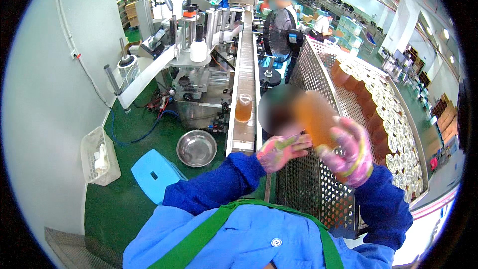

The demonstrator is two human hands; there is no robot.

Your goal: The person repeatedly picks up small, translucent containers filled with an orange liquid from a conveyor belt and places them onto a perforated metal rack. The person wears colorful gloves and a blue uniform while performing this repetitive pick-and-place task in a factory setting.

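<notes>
Amber jar: raised in front of the chest, above the near left part of the perforated crate; tilted, outline blurred, body smooth and rounded, orange-brown.
Right hand: pink patterned glove, fingers curled around the jar, grasping it.
Left hand: matching pink glove with a yellowish-green band, fingers partly extended, just left of the jar's lower end. Cannot tell whether it touches or grips anything; a dark blurred patch lies directly beyond it.
Sleeves: dark blue cuffs over both forearms, fabric wrinkled.
Crate: metal walls punched with round holes; many amber jars with shiny pale lids packed in rows on its right side.
Conveyor: long, narrow belt between pale rails, left of the crate, running far. One upright amber jar, clear near its top, stands on its near part.
Floor, left: round shiny metal bowl; light blue stool with slotted top; white plastic basket.
</notes>
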